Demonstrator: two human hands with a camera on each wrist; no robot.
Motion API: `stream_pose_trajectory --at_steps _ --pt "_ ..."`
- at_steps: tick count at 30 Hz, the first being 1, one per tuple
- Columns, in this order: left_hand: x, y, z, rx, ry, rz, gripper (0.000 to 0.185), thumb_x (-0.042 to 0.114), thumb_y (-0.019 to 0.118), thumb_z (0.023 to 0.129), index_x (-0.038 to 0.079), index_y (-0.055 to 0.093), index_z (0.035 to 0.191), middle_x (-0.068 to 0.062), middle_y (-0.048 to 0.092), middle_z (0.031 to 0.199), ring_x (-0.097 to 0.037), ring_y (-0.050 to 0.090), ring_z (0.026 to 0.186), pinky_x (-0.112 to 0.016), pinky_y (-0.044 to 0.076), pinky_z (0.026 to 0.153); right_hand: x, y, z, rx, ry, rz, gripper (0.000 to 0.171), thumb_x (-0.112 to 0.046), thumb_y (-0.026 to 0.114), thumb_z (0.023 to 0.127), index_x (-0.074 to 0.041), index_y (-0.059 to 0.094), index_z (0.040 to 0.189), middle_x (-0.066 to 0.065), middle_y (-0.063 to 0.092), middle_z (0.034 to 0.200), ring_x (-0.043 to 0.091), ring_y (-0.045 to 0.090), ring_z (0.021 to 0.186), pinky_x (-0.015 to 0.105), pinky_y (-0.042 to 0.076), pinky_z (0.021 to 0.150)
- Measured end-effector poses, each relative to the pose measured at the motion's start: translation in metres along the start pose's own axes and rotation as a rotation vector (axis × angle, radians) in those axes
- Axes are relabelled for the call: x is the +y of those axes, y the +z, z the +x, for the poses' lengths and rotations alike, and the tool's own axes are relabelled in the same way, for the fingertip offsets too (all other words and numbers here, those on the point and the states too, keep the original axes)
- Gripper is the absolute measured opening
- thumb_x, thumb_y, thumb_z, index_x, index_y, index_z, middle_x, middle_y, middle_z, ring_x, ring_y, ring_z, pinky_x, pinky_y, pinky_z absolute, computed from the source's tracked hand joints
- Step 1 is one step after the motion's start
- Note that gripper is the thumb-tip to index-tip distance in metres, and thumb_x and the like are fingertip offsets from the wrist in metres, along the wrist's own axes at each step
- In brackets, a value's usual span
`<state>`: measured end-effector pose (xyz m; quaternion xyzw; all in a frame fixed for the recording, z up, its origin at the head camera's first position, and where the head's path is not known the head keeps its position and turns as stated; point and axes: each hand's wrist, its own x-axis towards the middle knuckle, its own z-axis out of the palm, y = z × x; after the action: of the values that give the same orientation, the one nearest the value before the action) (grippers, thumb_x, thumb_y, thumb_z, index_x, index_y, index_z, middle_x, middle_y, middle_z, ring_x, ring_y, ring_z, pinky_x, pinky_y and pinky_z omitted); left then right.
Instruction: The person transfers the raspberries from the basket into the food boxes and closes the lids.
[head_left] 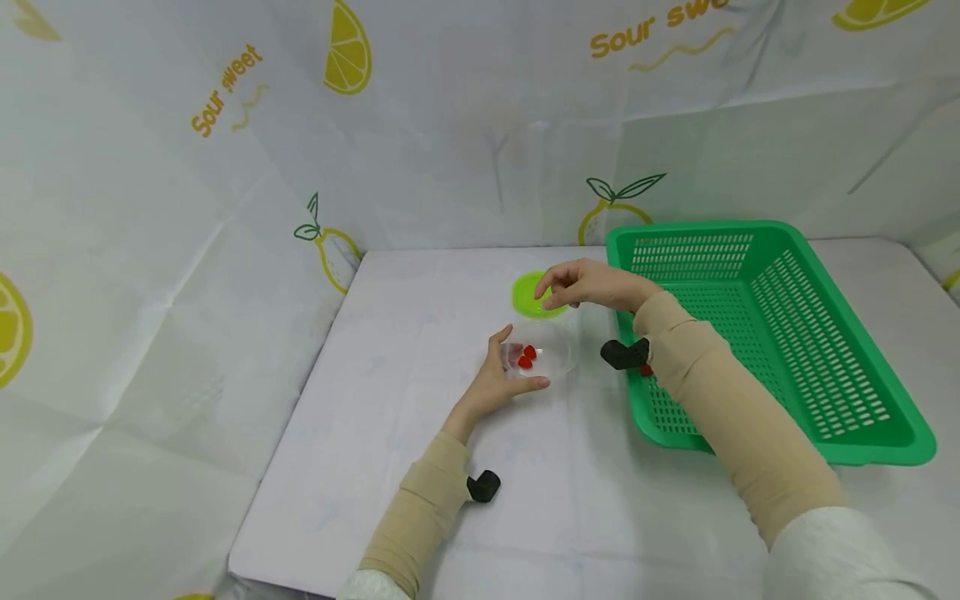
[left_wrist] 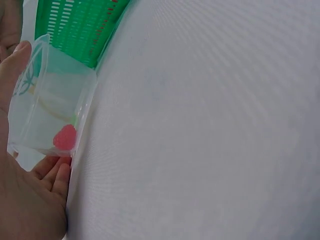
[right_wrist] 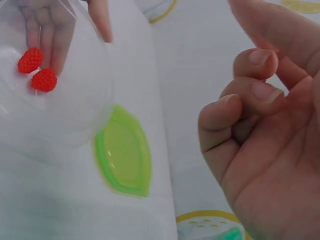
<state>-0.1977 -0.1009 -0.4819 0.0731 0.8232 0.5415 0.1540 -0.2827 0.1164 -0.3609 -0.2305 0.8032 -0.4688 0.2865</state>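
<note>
Two red berries [head_left: 527, 357] already lie inside the clear container [head_left: 536, 354], which our left hand [head_left: 502, 379] grips near the middle of the desk [head_left: 390, 433]. Our right hand [head_left: 588, 285] hovers with loosely curled fingers, holding nothing, above the green lid [head_left: 531, 296], which we judge is not yet fitted. We note a green basket [head_left: 847, 417] at the right edge and lemon-print sheeting [head_left: 187, 167] behind.

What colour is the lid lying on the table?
Lime green; the lid shows best in the right wrist view.
</note>
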Motion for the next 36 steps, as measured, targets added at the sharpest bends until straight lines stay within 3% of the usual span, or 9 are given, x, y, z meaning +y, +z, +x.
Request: stream_pose_trajectory --at_steps 10,14,21,28,32,36 --pt "-0.002 0.001 0.001 0.006 -0.006 -0.003 0.108 0.051 0.080 0.064 0.042 0.008 0.144 -0.001 0.027 0.151 -0.021 0.026 0.140 -0.048 0.024 0.114 0.011 -0.025 -0.051 0.152 0.008 0.034 0.024 -0.026 0.065 0.088 -0.013 0.061 0.108 -0.001 0.051 0.087 0.019 0.046 0.091 0.034 0.042 0.083" --pt "-0.003 0.001 0.001 -0.001 -0.007 -0.007 0.108 0.051 0.080 0.065 0.042 0.008 0.144 0.000 0.026 0.151 -0.020 0.025 0.141 -0.048 0.024 0.114 0.024 -0.026 -0.071 0.151 -0.022 0.047 0.022 -0.021 0.064 0.088 -0.011 0.062 0.108 -0.002 0.046 0.078 0.015 0.047 0.083 0.030 0.046 0.077" --pt "-0.002 0.000 0.000 0.002 -0.005 0.004 0.107 0.052 0.080 0.065 0.042 0.008 0.144 -0.001 0.024 0.152 -0.021 0.024 0.141 -0.049 0.023 0.114 0.045 -0.034 -0.097 0.147 -0.041 0.040 0.029 -0.019 0.060 0.091 -0.002 0.056 0.115 -0.007 0.052 0.082 0.016 0.046 0.076 0.031 0.043 0.068" --pt "-0.001 -0.001 0.000 0.007 -0.006 0.005 0.106 0.051 0.080 0.065 0.043 0.009 0.143 -0.001 0.026 0.151 -0.021 0.025 0.141 -0.049 0.024 0.114 0.071 -0.040 -0.104 0.077 0.062 -0.022 0.032 -0.024 0.059 0.092 -0.008 0.057 0.119 -0.006 0.061 0.112 0.008 0.055 0.101 0.034 0.045 0.086" --pt "-0.002 -0.001 0.000 -0.002 -0.007 0.005 0.106 0.052 0.079 0.065 0.044 0.008 0.143 0.000 0.025 0.151 -0.021 0.025 0.140 -0.049 0.025 0.114 0.084 -0.040 -0.103 0.033 0.105 -0.028 0.038 -0.024 0.061 0.090 -0.002 0.054 0.120 -0.002 0.058 0.088 0.011 0.054 0.096 0.034 0.042 0.077" --pt "-0.002 -0.001 0.000 -0.005 -0.002 0.002 0.105 0.051 0.079 0.066 0.043 0.008 0.143 -0.001 0.023 0.152 -0.021 0.023 0.141 -0.050 0.024 0.114 0.093 -0.039 -0.099 -0.005 0.146 -0.061 0.040 -0.024 0.063 0.088 -0.002 0.053 0.119 -0.002 0.043 0.072 0.013 0.046 0.076 0.032 0.038 0.067"
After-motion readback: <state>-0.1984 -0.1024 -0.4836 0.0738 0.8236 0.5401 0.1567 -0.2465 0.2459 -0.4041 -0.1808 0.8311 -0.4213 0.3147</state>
